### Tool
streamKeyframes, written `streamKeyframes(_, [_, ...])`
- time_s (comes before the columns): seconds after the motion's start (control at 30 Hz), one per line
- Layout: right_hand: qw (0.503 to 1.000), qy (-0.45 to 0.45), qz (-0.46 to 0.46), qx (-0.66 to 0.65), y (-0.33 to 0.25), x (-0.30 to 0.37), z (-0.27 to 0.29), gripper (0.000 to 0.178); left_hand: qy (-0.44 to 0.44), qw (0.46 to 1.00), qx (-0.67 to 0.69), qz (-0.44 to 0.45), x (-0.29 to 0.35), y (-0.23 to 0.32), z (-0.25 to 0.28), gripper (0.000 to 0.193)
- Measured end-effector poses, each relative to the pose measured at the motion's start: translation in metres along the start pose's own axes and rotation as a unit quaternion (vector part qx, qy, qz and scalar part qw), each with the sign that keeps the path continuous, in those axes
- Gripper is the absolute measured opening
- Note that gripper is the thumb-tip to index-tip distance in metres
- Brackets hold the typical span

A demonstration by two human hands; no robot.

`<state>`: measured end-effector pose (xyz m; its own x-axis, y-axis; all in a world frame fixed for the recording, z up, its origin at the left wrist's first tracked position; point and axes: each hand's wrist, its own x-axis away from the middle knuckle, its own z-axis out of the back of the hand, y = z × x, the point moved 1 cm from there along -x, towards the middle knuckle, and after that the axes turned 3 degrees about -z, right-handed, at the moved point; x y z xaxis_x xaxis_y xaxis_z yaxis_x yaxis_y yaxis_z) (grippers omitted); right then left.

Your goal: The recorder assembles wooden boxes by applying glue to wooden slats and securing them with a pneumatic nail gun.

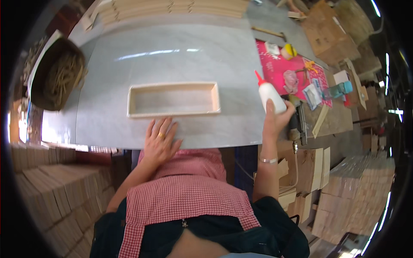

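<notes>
A rectangular frame of pale wood [174, 115] lies on the grey tabletop, and the table surface shows through its middle. My left hand [161, 141] rests on the table just in front of the frame's near side, fingers stretched out and holding nothing. In my right hand [282, 117] is a white glue bottle [272, 98] with a red pointed nozzle, gripped around its lower part. The bottle tilts up and to the left, over the table's right side, apart from the frame.
A bin of wood strips [64, 77] stands at the left edge. Stacked wooden boards [172, 7] line the far side. On the right are a pink mat [275, 69], a hammer [269, 32], a teal-capped bottle [337, 90] and a nail gun [297, 122] with a hose.
</notes>
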<state>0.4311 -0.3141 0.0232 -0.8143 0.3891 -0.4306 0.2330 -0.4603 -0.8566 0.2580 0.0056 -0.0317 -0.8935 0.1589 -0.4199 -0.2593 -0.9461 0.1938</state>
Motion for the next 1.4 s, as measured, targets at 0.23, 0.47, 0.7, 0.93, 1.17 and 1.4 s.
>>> streamKeyframes(0.23, [0.983, 0.037, 0.023, 0.179, 0.094, -0.171, -0.063, 0.044, -0.007, 0.999, -0.028, -0.025, -0.002, 0.001, -0.004, 0.05])
streamKeyframes(0.47, [0.946, -0.09, 0.002, 0.313, 0.126, -0.21, -0.059, 0.045, 0.005, 0.997, -0.055, -0.047, 0.001, -0.009, -0.019, 0.046])
streamKeyframes(0.7, [0.916, 0.301, 0.026, 0.263, 0.11, -0.073, 0.198, 0.027, -0.029, 0.997, -0.024, -0.072, -0.009, -0.002, -0.021, 0.044])
streamKeyframes(0.93, [0.69, 0.337, -0.381, 0.515, 0.2, 0.207, 0.386, 0.047, -0.035, 0.997, -0.06, -0.045, 0.002, -0.016, -0.02, 0.042])
streamKeyframes(1.17, [0.636, 0.264, -0.511, 0.515, 0.238, 0.286, 0.384, 0.062, -0.044, 0.996, -0.074, -0.021, 0.004, -0.01, -0.021, 0.04])
streamKeyframes(1.4, [0.663, 0.441, -0.413, 0.442, 0.215, 0.257, 0.394, 0.057, -0.025, 0.999, 0.011, -0.025, 0.006, -0.015, -0.024, 0.042])
